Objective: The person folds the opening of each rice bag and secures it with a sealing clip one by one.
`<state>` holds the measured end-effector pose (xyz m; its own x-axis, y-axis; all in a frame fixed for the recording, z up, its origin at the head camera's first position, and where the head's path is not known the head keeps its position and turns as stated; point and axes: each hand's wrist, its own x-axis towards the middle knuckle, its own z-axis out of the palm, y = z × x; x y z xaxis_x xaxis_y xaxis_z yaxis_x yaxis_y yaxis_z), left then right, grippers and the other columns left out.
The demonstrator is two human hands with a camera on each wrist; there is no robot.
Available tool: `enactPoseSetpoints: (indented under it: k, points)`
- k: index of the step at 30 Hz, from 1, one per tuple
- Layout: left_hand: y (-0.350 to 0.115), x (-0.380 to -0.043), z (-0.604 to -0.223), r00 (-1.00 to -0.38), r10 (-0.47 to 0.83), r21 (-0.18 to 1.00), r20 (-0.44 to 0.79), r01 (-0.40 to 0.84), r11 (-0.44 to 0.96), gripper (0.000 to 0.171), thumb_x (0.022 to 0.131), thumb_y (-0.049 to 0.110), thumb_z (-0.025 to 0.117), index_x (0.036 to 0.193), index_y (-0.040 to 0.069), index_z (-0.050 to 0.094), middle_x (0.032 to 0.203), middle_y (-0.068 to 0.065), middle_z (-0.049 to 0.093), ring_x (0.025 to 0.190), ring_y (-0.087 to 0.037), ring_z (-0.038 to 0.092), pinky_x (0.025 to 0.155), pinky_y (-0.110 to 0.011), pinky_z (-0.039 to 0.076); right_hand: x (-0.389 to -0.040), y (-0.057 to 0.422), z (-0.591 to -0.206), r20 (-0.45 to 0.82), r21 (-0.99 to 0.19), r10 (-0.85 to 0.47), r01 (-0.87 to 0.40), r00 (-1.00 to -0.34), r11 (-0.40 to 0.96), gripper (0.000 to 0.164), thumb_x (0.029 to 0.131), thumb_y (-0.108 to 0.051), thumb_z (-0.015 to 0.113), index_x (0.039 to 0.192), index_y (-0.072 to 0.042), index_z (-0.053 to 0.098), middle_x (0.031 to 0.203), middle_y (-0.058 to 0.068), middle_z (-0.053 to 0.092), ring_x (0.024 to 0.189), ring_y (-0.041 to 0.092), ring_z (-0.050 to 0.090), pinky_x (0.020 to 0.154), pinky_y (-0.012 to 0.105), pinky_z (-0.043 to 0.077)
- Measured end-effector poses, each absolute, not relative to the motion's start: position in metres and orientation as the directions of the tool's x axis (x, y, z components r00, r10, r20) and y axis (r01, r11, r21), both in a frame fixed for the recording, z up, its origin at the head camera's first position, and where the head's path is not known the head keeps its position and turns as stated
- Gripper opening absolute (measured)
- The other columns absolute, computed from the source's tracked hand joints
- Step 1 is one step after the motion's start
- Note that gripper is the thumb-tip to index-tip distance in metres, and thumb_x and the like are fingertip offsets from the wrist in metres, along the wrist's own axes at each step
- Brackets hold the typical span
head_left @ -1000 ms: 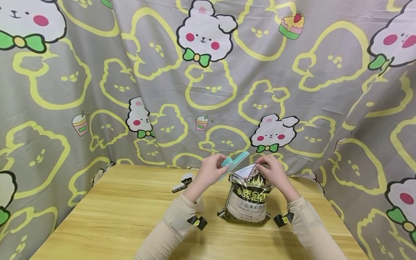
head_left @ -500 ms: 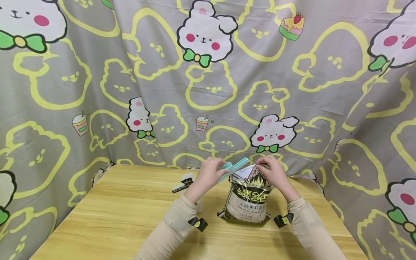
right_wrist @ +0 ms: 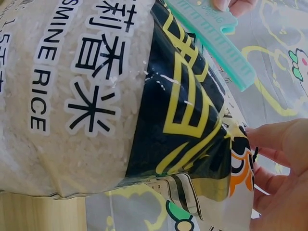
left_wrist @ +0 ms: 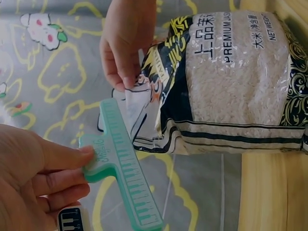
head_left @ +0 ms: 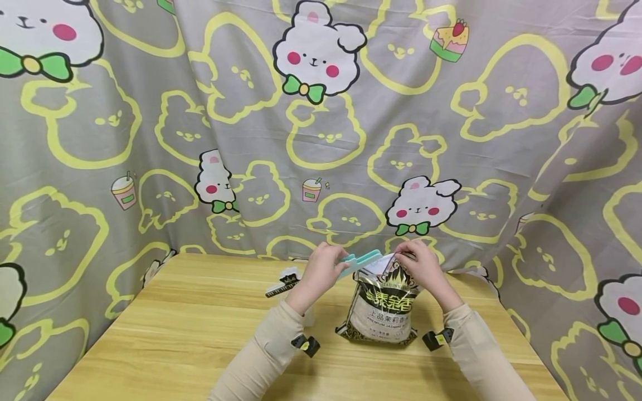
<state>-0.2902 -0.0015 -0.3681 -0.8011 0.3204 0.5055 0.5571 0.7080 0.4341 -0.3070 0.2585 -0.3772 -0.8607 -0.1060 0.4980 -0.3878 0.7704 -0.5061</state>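
Note:
A clear, black-and-gold bag of jasmine rice [head_left: 383,317] stands upright on the wooden table, its top edge folded over. My right hand [head_left: 423,270] pinches that folded top at its right side. Between thumb and fingers my left hand [head_left: 321,273] holds a mint-green bag clip [left_wrist: 129,175] with a piano-key print. In the head view the clip's long bar lies slanted beside the left corner of the bag's top. The left wrist view shows its bar close to the white folded flap [left_wrist: 140,108]; whether they touch I cannot tell.
Left of the bag, a black-and-white piece with a piano-key print [head_left: 282,288] lies on the table [head_left: 190,334]. A white object [head_left: 309,316] is partly hidden behind my left forearm. A patterned grey curtain [head_left: 241,139] hangs behind the table and along both sides.
My left hand has turned the green clip so its bar tips lower, toward the bag's top edge. The right hand and the rice bag have stayed in place.

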Motion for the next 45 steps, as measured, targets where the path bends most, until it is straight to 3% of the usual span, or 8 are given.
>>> enactPoseSetpoints:
  k: [11,19,45]
  points:
    - [0.0,-0.29,-0.367,-0.814,0.323,0.405,0.482,0.534,0.742,0.009,0.083,0.015,0.076,0.089,0.009,0.074,0.085,-0.002,0.073,0.079,-0.016,0.054,0.069,-0.024,0.047,-0.308,0.259,-0.378,0.508,-0.495,-0.109,-0.393,-0.854,0.775,0.004,0.088,-0.011,0.069,0.091,-0.008,0.07,0.098,0.014,0.063,0.093,0.028,0.057,0.084,0.047,0.045]
    - [0.002,-0.289,-0.369,-0.814,0.355,0.353,0.459,0.534,0.768,0.013,0.083,0.016,0.076,0.092,0.008,0.075,0.09,-0.002,0.075,0.083,-0.017,0.058,0.075,-0.028,0.052,-0.307,0.258,-0.378,0.507,-0.495,-0.109,-0.392,-0.855,0.775,0.004,0.088,-0.011,0.069,0.091,-0.008,0.07,0.098,0.013,0.063,0.093,0.028,0.057,0.083,0.047,0.044]
    - [0.014,-0.293,-0.371,-0.828,0.34,0.354,0.445,0.512,0.783,0.014,0.082,0.019,0.077,0.093,0.011,0.074,0.089,0.0,0.075,0.08,-0.015,0.057,0.07,-0.025,0.05,-0.304,0.256,-0.375,0.503,-0.493,-0.099,-0.379,-0.859,0.783,0.005,0.089,-0.012,0.068,0.091,-0.009,0.07,0.099,0.013,0.062,0.093,0.028,0.056,0.083,0.047,0.043]
